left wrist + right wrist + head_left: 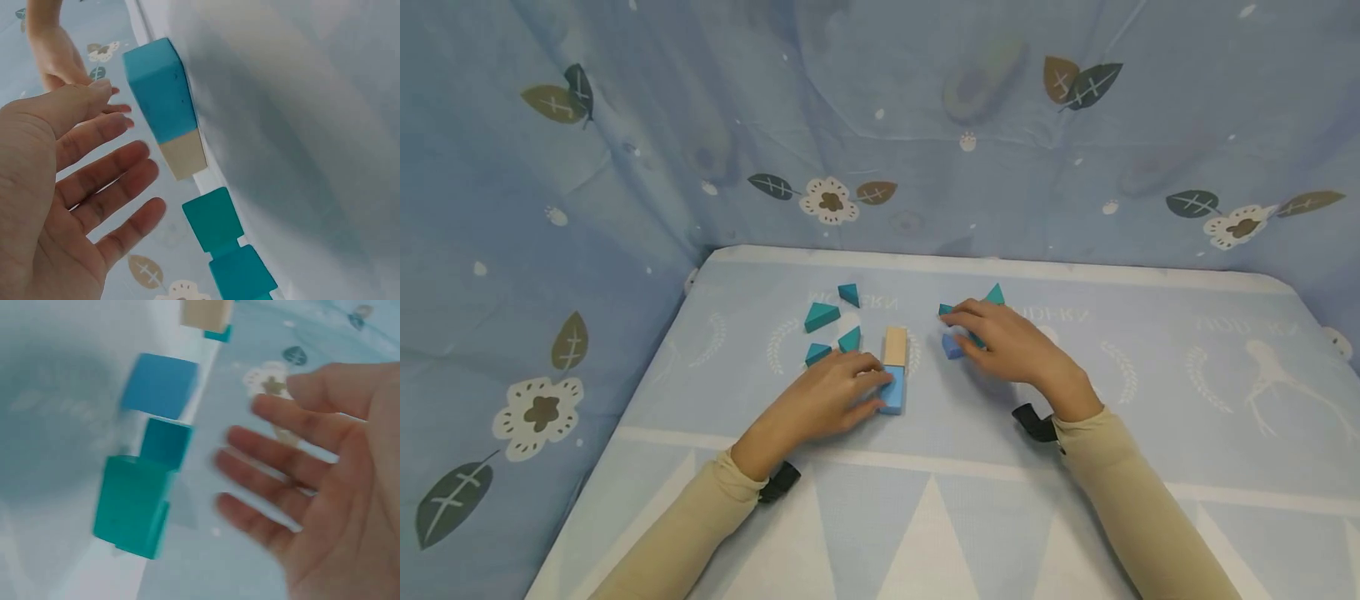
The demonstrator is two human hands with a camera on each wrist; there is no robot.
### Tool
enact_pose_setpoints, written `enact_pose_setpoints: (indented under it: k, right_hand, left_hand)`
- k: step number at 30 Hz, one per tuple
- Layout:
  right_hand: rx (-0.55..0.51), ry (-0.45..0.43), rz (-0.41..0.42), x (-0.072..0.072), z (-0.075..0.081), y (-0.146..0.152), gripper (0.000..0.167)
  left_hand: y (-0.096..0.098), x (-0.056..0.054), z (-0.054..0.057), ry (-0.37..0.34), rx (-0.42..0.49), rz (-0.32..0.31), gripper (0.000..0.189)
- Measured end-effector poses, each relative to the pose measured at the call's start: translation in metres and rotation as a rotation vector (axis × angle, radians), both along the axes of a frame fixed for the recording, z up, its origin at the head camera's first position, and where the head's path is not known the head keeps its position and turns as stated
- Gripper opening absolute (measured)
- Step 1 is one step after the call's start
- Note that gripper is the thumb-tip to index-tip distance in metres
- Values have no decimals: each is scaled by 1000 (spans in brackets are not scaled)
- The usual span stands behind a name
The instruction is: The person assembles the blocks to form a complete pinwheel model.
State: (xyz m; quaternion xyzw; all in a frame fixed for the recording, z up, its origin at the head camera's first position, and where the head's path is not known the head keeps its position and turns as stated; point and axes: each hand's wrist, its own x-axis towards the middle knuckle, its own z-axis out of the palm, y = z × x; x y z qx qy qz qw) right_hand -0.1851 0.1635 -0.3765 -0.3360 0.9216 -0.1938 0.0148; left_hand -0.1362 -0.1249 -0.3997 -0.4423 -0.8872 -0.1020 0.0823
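My left hand (823, 396) hovers beside a light blue rectangular block (893, 398), fingers loosely extended. In the left wrist view a gap shows between its fingers and that block (161, 94). A plain wooden block (895, 345) lies end to end with the light blue one, on its far side. My right hand (1018, 348) is spread above a small group on the right: a blue block (952, 347) and several teal pieces, including a triangle (995, 294). In the right wrist view, its relaxed fingers hold nothing and stand apart from a teal block (132, 503).
Left of the wooden block lie several teal triangular blocks, among them a larger one (822, 316) and a darker one (849, 294). A patterned cloth (1075, 475) covers the table. Blue floral curtains (925, 108) rise behind and at the left.
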Motion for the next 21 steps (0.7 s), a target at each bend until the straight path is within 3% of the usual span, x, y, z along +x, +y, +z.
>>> enact_pose_setpoints:
  k: [4,7,15,21]
  right_hand:
    - [35,-157,-31,6,9,2,39]
    - [66,-212,-10,10,12,-2,40]
    - [175,-176,28,15,6,-15,42]
    - [163,-141,33,13,-3,-17,47]
  left_hand:
    - [1,0,0,13,-5,-4,35]
    - [1,0,-1,17,-4,4,38]
    - [1,2,-6,6,-18,0,51]
    - [3,2,-7,-35,-45,7,52]
